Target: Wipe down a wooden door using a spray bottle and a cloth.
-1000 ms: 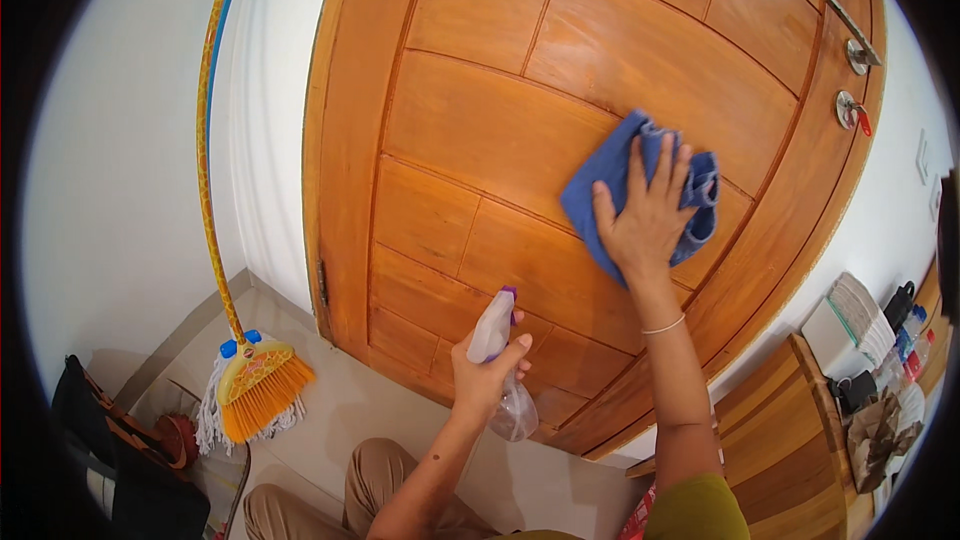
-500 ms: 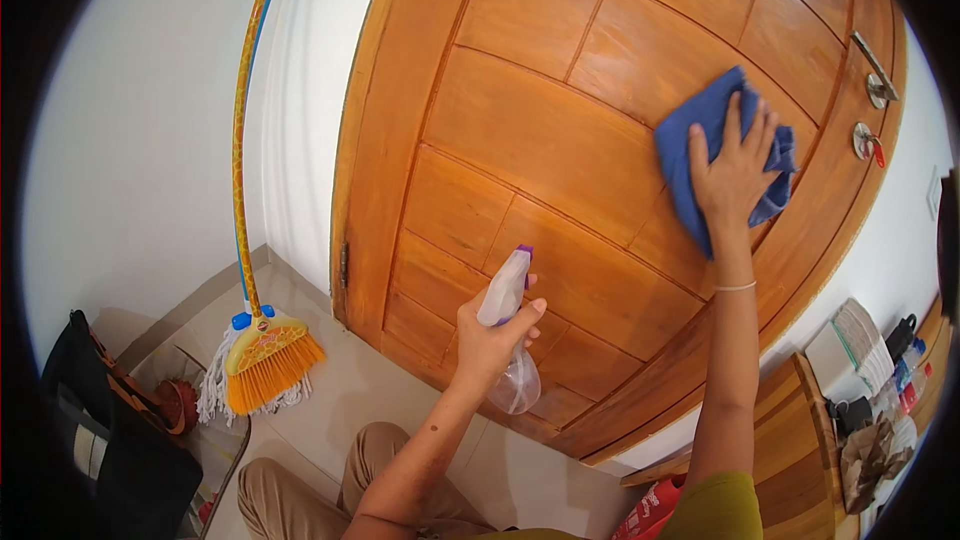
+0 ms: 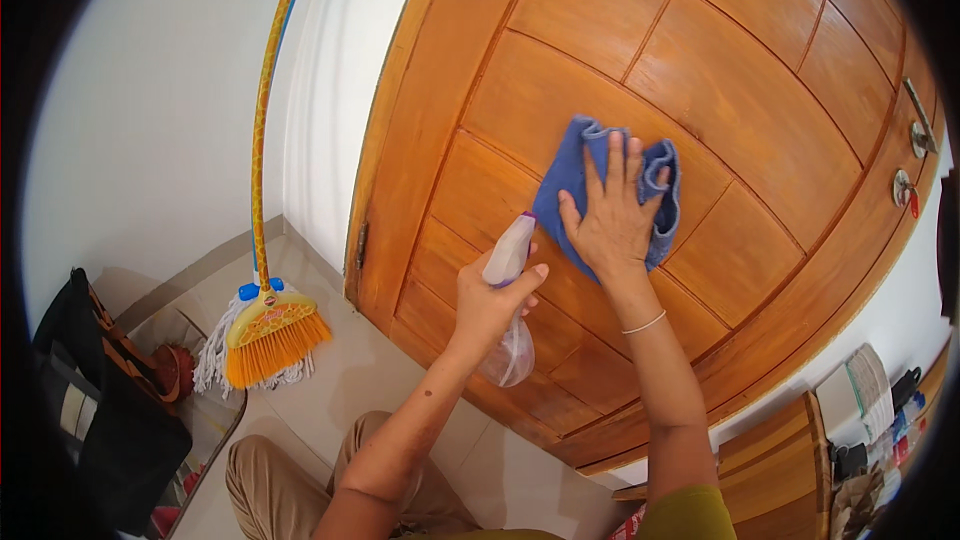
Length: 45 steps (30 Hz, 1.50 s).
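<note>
The blue cloth [image 3: 562, 190] lies against the panelled wooden door [image 3: 600, 25], under the right hand [image 3: 615, 230], whose fingers are spread a little apart and press flat rather than grip. Only that pressure seems to hold the cloth up, so if the palm lifts or slides faster than the fabric, it could slip down the door. Its right side is bunched into folds, and a loose fold could catch in the panel grooves or, on a wide sweep to the right, on the lever handle [image 3: 920, 125] or the red-tagged key [image 3: 913, 202] below it.

The left hand [image 3: 490, 305] has its fingers wrapped around the neck of the clear spray bottle [image 3: 509, 252]. Its purple nozzle [image 3: 528, 215] appears just beside the cloth's left edge, though the gap in depth is hard to judge. A tightening grip could press the trigger by accident and wet the cloth or the right hand. Drips running off the door could leave the tiled floor [image 3: 480, 460] slick. The broom [image 3: 275, 340] and string mop [image 3: 212, 360] stand near the hinge side, where a stray foot could topple them.
</note>
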Each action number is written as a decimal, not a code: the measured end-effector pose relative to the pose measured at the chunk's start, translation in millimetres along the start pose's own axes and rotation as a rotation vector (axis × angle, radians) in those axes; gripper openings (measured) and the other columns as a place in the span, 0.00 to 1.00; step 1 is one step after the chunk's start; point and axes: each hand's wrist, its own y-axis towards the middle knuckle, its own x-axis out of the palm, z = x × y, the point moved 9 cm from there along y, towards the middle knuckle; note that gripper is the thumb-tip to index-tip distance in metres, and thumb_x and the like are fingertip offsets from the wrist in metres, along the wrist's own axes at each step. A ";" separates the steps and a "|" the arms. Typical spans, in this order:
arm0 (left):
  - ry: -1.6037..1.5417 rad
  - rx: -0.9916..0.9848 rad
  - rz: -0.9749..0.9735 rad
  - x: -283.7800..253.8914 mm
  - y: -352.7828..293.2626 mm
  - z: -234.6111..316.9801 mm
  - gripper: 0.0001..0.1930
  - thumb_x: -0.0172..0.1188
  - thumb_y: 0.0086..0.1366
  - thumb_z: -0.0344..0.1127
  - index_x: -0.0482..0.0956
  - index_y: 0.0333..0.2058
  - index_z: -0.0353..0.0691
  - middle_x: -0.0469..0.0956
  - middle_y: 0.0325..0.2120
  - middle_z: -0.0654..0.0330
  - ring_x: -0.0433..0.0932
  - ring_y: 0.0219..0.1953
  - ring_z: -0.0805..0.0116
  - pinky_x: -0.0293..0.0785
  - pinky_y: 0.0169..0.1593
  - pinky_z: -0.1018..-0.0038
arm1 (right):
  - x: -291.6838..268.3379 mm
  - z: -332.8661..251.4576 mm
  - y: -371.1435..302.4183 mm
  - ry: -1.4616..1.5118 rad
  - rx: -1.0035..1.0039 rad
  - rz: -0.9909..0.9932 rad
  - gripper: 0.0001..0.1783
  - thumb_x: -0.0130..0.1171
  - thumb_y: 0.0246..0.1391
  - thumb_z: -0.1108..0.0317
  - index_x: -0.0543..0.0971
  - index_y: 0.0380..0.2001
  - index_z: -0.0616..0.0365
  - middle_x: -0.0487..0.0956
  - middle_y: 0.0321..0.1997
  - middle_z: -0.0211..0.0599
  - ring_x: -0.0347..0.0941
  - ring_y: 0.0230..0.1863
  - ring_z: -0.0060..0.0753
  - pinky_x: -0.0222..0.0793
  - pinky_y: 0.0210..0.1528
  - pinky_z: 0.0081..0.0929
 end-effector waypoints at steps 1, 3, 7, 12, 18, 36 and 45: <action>-0.008 0.003 -0.017 2.7 0.9 2.1 0.20 0.70 0.59 0.32 0.79 0.48 0.31 0.80 0.28 0.63 0.74 0.20 0.79 0.68 0.22 0.81 | 0.8 -2.3 -0.4 0.005 -0.008 0.000 0.36 0.53 0.57 0.44 0.70 0.66 0.47 0.51 0.78 0.45 0.39 0.79 0.48 0.29 0.73 0.68; -0.006 0.023 -0.031 5.1 6.0 8.4 0.19 0.70 0.59 0.33 0.79 0.47 0.31 0.80 0.27 0.64 0.74 0.19 0.79 0.68 0.22 0.81 | 15.4 -26.8 -3.7 0.102 -0.276 -0.157 0.36 0.56 0.55 0.46 0.70 0.66 0.48 0.51 0.78 0.45 0.39 0.79 0.47 0.30 0.73 0.67; 0.019 0.071 -0.025 1.9 9.5 29.4 0.17 0.70 0.59 0.33 0.80 0.46 0.33 0.80 0.26 0.64 0.74 0.19 0.79 0.68 0.21 0.81 | -4.1 2.9 18.3 0.086 -0.201 -0.048 0.38 0.59 0.53 0.46 0.70 0.66 0.48 0.54 0.77 0.42 0.41 0.79 0.43 0.30 0.73 0.68; 0.023 0.102 0.013 -12.0 20.3 47.4 0.17 0.70 0.59 0.34 0.80 0.44 0.34 0.79 0.25 0.65 0.74 0.19 0.78 0.69 0.21 0.80 | -55.6 60.6 92.5 -0.180 0.078 0.245 0.37 0.54 0.57 0.42 0.69 0.66 0.48 0.57 0.76 0.41 0.46 0.78 0.44 0.31 0.71 0.71; -0.007 0.099 0.060 -19.6 40.2 48.9 0.16 0.69 0.59 0.34 0.80 0.43 0.34 0.78 0.24 0.66 0.74 0.19 0.77 0.68 0.21 0.79 | -33.1 20.5 145.4 -0.218 0.108 0.282 0.36 0.45 0.61 0.41 0.68 0.67 0.49 0.58 0.75 0.43 0.46 0.77 0.45 0.30 0.71 0.71; -0.016 0.093 0.006 0.2 8.1 67.3 0.16 0.70 0.59 0.36 0.80 0.42 0.34 0.78 0.24 0.65 0.74 0.18 0.78 0.69 0.21 0.79 | -47.9 41.8 71.9 -0.065 0.069 0.210 0.39 0.54 0.57 0.39 0.69 0.67 0.47 0.58 0.75 0.44 0.48 0.77 0.44 0.26 0.73 0.67; -0.025 0.109 -0.067 14.6 -3.7 76.5 0.15 0.70 0.59 0.36 0.80 0.41 0.35 0.78 0.23 0.66 0.74 0.19 0.80 0.69 0.22 0.80 | -86.0 145.7 -10.1 -0.306 0.504 0.195 0.38 0.50 0.61 0.40 0.65 0.69 0.49 0.55 0.76 0.48 0.45 0.77 0.54 0.49 0.64 0.72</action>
